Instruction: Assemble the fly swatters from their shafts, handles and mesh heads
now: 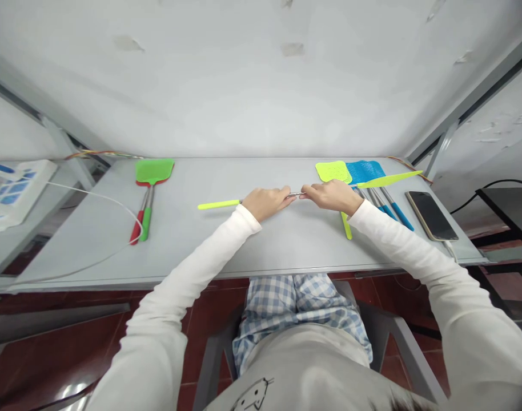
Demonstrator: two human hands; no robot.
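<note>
Both my hands grip one yellow-green fly swatter (pixel 219 204) by its thin metal shaft, held level above the table. Its handle sticks out to the left of my left hand (pixel 267 202), and its flat head, seen nearly edge-on, reaches out past my right hand (pixel 332 195). The fingers of both hands are closed, with a short piece of bare shaft between them. Behind and under my right hand lie another yellow-green fly swatter (pixel 333 170) and several blue fly swatters (pixel 366 170), their shafts partly hidden by my hand and sleeve.
A green fly swatter (pixel 155 169) overlaps a red fly swatter (pixel 136 227) at the left of the grey table (pixel 192 251). A white cable (pixel 93 197) crosses that side. A phone (pixel 431 215) with a cable lies at the right. A white box (pixel 19 194) stands far left.
</note>
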